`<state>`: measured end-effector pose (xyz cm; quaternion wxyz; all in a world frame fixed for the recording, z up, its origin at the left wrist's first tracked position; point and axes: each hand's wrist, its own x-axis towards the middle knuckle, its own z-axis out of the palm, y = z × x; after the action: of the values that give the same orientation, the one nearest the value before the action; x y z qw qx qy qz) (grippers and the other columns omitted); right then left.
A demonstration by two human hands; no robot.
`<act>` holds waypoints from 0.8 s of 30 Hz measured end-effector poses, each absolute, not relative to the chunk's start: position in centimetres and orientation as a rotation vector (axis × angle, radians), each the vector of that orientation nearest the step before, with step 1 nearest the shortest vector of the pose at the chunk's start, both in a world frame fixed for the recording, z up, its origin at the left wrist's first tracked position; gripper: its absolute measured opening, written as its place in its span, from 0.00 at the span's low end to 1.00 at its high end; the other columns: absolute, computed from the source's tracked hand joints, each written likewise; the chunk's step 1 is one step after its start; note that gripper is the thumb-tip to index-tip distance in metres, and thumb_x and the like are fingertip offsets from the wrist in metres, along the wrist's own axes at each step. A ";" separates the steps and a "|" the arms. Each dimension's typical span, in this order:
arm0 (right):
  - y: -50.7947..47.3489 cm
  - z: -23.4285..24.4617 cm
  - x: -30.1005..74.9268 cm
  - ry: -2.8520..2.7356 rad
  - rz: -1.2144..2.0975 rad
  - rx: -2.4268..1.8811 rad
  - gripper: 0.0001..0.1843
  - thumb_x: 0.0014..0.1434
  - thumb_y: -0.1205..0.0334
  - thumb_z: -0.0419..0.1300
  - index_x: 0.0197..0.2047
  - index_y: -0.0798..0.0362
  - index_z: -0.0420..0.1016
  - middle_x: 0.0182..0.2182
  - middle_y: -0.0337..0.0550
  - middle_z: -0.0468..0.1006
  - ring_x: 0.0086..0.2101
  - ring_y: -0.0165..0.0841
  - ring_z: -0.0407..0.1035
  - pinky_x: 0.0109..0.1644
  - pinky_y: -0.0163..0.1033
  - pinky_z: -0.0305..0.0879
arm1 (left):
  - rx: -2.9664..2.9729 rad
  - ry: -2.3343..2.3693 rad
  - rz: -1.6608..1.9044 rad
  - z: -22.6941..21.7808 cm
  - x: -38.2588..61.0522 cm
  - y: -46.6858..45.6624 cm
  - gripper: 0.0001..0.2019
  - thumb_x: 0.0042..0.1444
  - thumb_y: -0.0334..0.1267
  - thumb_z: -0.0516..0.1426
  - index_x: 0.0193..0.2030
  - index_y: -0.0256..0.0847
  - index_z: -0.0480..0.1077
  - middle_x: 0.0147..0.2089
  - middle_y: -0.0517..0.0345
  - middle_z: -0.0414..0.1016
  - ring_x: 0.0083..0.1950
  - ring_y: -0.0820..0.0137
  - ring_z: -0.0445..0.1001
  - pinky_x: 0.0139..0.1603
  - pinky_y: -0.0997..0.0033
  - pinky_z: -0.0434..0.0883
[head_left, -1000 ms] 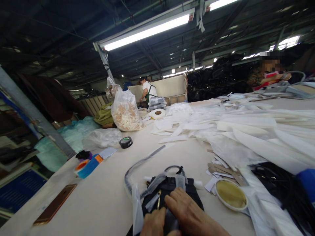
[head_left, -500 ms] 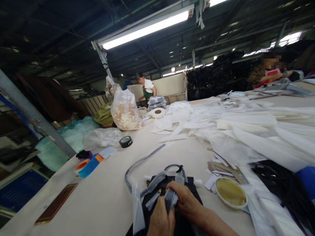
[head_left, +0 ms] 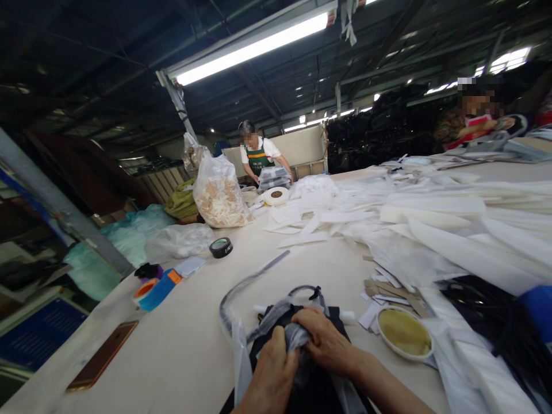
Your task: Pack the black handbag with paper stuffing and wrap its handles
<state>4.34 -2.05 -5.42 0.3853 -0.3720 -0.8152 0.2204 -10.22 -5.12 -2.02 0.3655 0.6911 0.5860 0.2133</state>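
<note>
A black bag point(head_left: 332, 397) lies on the table at the bottom middle, partly covered by my hands. Its long strap point(head_left: 235, 293) curls out to the left, wrapped in translucent film. A smaller looped handle point(head_left: 307, 289) stands at the bag's top. Both hands meet over the bag on a bunched, film-wrapped strap point(head_left: 297, 335). My left hand point(head_left: 276, 362) grips it from below left, thumb up. My right hand point(head_left: 321, 336) curls its fingers over it from the right. A strip of white wrapping point(head_left: 241, 356) hangs along the bag's left side.
Left on the table are a phone point(head_left: 103, 355), blue tape point(head_left: 159, 292) and black tape point(head_left: 221, 247). A round tub lid point(head_left: 405, 332) and card scraps point(head_left: 394, 296) are at right. White foam strips point(head_left: 431, 207) spread behind. A co-worker point(head_left: 261, 154) stands beyond a scrap-filled bag point(head_left: 219, 192).
My hands have shifted over the bag, and the wrapped strap between them is now more bunched and covered. The far co-worker has turned forward, with hands at the stacked packages.
</note>
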 end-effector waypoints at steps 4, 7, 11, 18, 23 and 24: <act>-1.7 -5.3 4.6 -1.930 0.670 -0.999 0.13 0.48 0.74 0.44 0.36 0.52 0.61 0.29 0.39 0.70 0.30 0.30 0.65 0.34 0.35 0.62 | 1.756 1.455 0.679 -0.7 -9.3 -4.8 0.05 0.52 0.38 0.48 0.33 0.40 0.58 0.33 0.55 0.65 0.36 0.67 0.65 0.38 0.66 0.65; -1.8 -5.5 4.6 -1.847 0.714 -1.024 0.09 0.51 0.70 0.46 0.37 0.52 0.60 0.27 0.36 0.69 0.27 0.29 0.64 0.32 0.34 0.61 | 1.342 1.140 0.640 0.8 -9.1 -4.4 0.13 0.48 0.44 0.55 0.36 0.37 0.62 0.33 0.56 0.64 0.36 0.67 0.65 0.26 0.74 0.66; -1.9 -5.8 4.7 -1.791 0.706 -1.052 0.06 0.55 0.65 0.45 0.36 0.53 0.60 0.25 0.37 0.67 0.26 0.30 0.62 0.31 0.35 0.60 | 1.065 0.899 0.611 1.2 -9.1 -3.9 0.22 0.50 0.54 0.55 0.38 0.34 0.65 0.29 0.55 0.66 0.31 0.71 0.65 0.23 0.76 0.67; -1.2 -6.0 5.6 -1.837 0.657 -1.033 0.07 0.46 0.65 0.52 0.33 0.52 0.63 0.29 0.39 0.68 0.32 0.33 0.62 0.37 0.39 0.60 | 1.397 0.989 0.724 -1.0 -8.9 -4.1 0.16 0.52 0.49 0.55 0.31 0.34 0.65 0.22 0.63 0.61 0.23 0.77 0.58 0.24 0.77 0.59; -1.4 -6.3 5.6 -1.845 0.641 -1.050 0.02 0.53 0.62 0.49 0.30 0.51 0.59 0.25 0.37 0.65 0.28 0.31 0.61 0.33 0.37 0.59 | 1.493 0.947 0.582 0.0 -9.1 -4.0 0.14 0.54 0.47 0.53 0.33 0.35 0.65 0.25 0.62 0.61 0.26 0.75 0.61 0.27 0.75 0.62; -1.5 -6.5 5.5 -1.853 0.626 -1.049 0.03 0.54 0.62 0.48 0.30 0.51 0.58 0.25 0.37 0.65 0.28 0.31 0.61 0.33 0.37 0.59 | 1.424 0.923 0.520 0.4 -9.0 -3.9 0.16 0.53 0.49 0.53 0.35 0.35 0.65 0.27 0.60 0.63 0.28 0.73 0.63 0.27 0.75 0.63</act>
<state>5.51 -1.53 -6.47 0.4452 -0.4232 -0.7477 0.2525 -9.04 -3.94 0.36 0.6315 0.6222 0.4031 0.2271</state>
